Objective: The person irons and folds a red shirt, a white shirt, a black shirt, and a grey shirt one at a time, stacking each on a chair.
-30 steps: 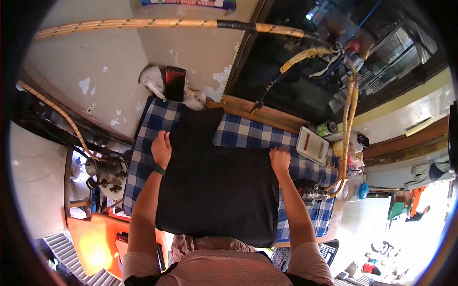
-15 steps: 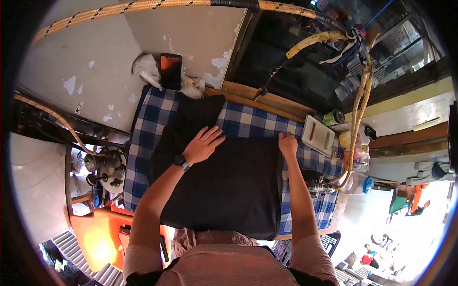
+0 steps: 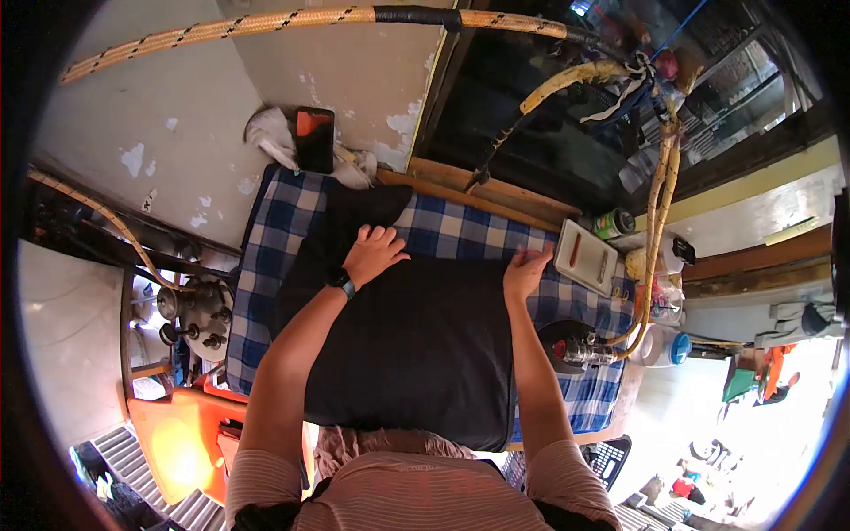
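Observation:
A black garment lies spread over a blue-and-white checked cloth on the table in front of me. A narrower part of it extends away at the far left. My left hand rests on its far left area, fingers bent and slightly apart, with a dark watch on the wrist. At the far right corner of the garment is my right hand, its fingers loosely extended past the edge. To the right of that forearm stands an iron with a hose attached, partly behind the arm.
A white tray holding a brown stick-like item sits at the far right, beside a green can. A phone leans at the back left. Rope-wrapped hoses hang on the right. A plastic tub stands beyond the iron.
My left hand's fingers have curled from lying flat. My right hand has loosened from its closed grip at the garment's corner, fingers extending. More of the iron shows.

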Action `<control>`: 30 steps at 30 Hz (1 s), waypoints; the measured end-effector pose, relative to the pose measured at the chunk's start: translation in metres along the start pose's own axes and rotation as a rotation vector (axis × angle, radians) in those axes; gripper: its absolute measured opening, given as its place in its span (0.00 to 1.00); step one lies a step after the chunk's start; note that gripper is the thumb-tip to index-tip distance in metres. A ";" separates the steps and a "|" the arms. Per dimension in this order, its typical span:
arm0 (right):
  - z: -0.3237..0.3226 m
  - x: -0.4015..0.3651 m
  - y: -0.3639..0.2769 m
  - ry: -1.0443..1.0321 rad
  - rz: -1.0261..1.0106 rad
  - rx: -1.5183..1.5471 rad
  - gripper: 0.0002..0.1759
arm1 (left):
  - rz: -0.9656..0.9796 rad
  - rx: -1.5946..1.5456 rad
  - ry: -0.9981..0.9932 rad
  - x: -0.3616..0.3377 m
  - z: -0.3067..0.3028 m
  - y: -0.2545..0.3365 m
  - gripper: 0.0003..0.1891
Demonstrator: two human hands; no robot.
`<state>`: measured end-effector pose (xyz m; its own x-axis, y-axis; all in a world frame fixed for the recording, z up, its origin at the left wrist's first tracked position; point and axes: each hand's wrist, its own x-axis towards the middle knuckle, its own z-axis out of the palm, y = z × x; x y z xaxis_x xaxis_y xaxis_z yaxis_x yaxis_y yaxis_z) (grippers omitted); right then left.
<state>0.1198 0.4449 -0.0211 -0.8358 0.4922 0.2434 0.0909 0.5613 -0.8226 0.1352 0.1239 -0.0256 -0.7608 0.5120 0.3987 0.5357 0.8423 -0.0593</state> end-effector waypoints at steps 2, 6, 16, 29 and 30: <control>0.001 -0.008 -0.010 0.050 -0.172 -0.405 0.30 | -0.039 0.047 0.020 -0.001 -0.001 0.003 0.16; 0.002 -0.008 -0.003 -0.054 -0.165 -0.351 0.26 | -0.067 0.108 0.023 -0.002 -0.001 0.006 0.16; -0.096 -0.019 -0.049 -0.038 -0.834 -0.467 0.22 | -0.300 -0.069 0.135 -0.063 -0.068 0.063 0.13; -0.273 0.027 0.002 -0.993 -0.231 -0.533 0.39 | -0.986 0.115 0.203 -0.234 -0.091 0.001 0.15; -0.269 0.024 0.007 -0.894 -0.358 -0.532 0.35 | -0.974 0.036 0.248 -0.231 -0.087 -0.004 0.15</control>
<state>0.2461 0.6393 0.1174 -0.9316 -0.2947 -0.2129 -0.1923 0.8963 -0.3995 0.3410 -0.0123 -0.0384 -0.7618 -0.4490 0.4670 -0.2943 0.8820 0.3680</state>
